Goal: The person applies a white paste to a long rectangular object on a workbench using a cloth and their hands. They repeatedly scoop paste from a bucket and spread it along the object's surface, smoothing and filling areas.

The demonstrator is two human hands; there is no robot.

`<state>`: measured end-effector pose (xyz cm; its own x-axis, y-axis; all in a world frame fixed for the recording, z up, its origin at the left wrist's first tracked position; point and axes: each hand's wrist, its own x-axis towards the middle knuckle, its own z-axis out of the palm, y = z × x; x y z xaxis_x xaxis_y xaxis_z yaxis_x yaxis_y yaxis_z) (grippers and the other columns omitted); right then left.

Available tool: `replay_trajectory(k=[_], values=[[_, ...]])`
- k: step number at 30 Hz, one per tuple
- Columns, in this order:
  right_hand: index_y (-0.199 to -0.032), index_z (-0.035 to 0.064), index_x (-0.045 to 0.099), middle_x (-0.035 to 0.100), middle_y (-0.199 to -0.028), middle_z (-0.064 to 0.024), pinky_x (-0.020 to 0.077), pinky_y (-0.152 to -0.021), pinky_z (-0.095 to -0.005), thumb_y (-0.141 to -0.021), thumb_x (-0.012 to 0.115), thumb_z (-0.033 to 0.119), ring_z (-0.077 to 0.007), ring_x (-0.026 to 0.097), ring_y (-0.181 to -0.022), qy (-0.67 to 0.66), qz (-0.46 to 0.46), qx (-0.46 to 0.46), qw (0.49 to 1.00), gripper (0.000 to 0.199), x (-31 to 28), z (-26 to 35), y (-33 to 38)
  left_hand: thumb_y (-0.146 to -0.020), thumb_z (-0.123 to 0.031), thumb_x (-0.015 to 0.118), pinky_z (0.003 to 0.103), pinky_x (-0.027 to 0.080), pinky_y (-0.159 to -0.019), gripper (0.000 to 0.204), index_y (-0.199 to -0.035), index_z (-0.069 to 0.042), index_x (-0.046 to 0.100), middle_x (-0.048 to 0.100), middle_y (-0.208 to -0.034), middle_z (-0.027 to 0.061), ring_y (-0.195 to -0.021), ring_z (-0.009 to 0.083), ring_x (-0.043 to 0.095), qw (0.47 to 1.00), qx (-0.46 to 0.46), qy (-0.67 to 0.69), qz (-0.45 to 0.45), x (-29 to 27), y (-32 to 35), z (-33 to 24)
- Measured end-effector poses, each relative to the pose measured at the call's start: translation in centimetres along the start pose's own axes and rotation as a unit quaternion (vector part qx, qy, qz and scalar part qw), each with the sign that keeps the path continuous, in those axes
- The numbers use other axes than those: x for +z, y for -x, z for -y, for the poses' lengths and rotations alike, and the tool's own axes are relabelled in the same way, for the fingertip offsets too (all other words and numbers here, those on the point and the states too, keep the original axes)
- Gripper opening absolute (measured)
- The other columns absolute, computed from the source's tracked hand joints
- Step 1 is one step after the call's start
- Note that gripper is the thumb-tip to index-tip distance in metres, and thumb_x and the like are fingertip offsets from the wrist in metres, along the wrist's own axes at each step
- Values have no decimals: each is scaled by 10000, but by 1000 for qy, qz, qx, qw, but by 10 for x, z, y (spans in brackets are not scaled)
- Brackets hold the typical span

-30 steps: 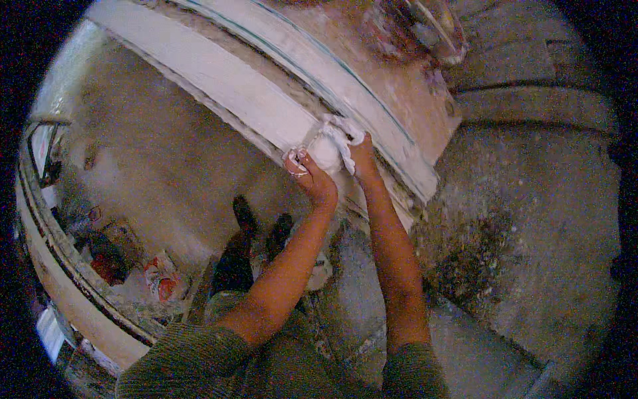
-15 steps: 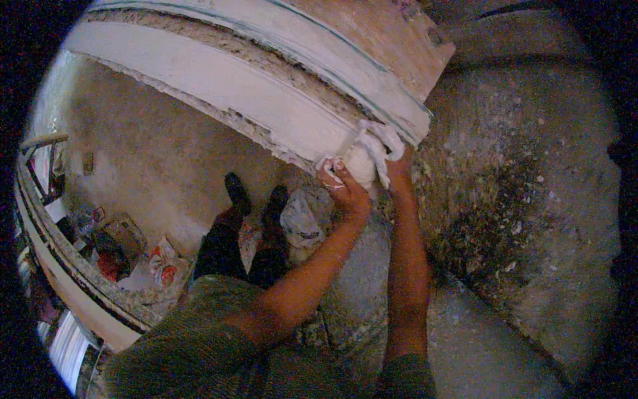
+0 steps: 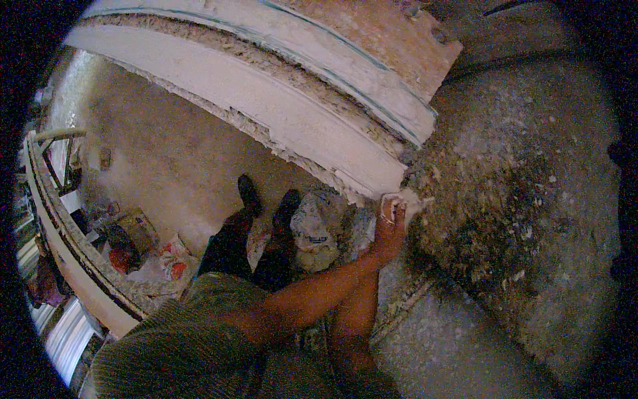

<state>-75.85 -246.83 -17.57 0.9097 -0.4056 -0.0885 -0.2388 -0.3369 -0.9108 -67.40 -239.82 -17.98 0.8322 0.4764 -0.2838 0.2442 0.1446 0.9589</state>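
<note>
My left hand (image 3: 392, 216) is off the near right end of a long white plaster moulding (image 3: 286, 120), its fingers curled. A soft white clump (image 3: 413, 201), rag-like or of wet plaster, shows at those fingers; which of the two I cannot tell. White smears coat the fingers. My right forearm (image 3: 352, 319) passes under my left forearm, and my right hand is hidden behind my left arm and hand. The moulding has a ragged near edge and a rough brown groove beside a second white band with dark green lines.
A brownish board (image 3: 399, 40) lies beyond the moulding. A dusty pale bag (image 3: 316, 223) stands by my feet. At the left are a cardboard box (image 3: 137, 229), a red-and-white bag (image 3: 174, 256) and another curved strip (image 3: 86, 266). A stained, splattered surface (image 3: 492, 213) stretches along the right.
My left hand has moved right and slightly down, past the moulding's end. My right hand has gone from beside the white clump to out of sight behind my left arm.
</note>
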Motion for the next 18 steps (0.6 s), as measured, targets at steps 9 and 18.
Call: replay_trajectory(k=[9,18], values=[[-1114,59,665,670,-1114,-113,498,-923,-396,-836,655,131,-282,636,-1011,35,43,-105,993,287,5,27,-31,-981,-377,535,387,457,-908,420,-1234,-42,503,595,-1103,132,-982,246,579,975,-59,100,188,-22,25,-104],[-1097,57,658,666,-1099,-113,510,-908,-410,-844,639,143,-302,638,-994,108,210,-536,811,268,115,136,-136,-1020,-340,434,359,503,-890,436,-1324,-38,514,635,-1145,119,-1021,224,609,895,-80,427,99,-208,-142,-155]])
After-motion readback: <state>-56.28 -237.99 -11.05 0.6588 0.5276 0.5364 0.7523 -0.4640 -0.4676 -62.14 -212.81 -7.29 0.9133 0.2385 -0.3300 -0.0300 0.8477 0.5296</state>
